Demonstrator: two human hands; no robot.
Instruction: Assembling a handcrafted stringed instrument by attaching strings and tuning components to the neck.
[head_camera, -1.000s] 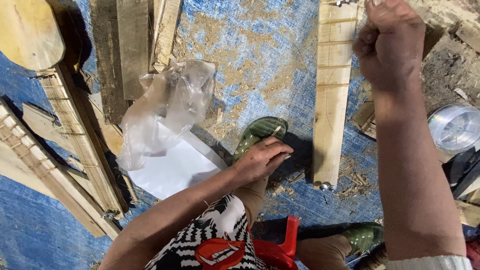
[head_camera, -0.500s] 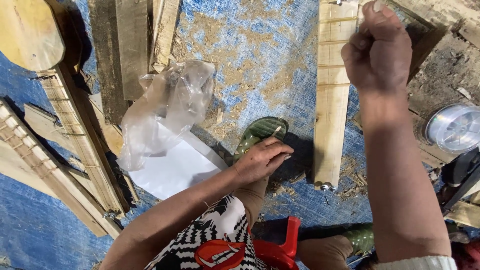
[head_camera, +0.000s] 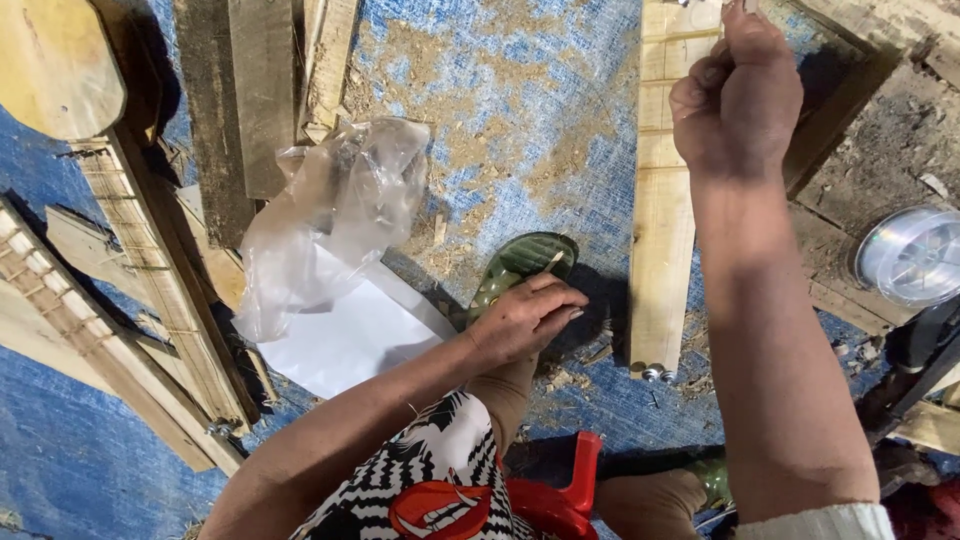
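Blue tarp floor (head_camera: 520, 90), sawdust-strewn; wooden planks (head_camera: 262, 90) scattered; hard shadows

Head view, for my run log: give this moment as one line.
left hand: resting on ankle above green sandal | right hand: raised, fist closed over wooden slat | plastic bag on white sheet

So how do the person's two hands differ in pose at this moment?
The left hand lies low with its fingers spread flat over the foot, by the green sandal; the right hand is raised, its fingers curled into a fist above the pale wooden slat. The left hand grips nothing; the right hand pinches something too small to tell. Both are bare.
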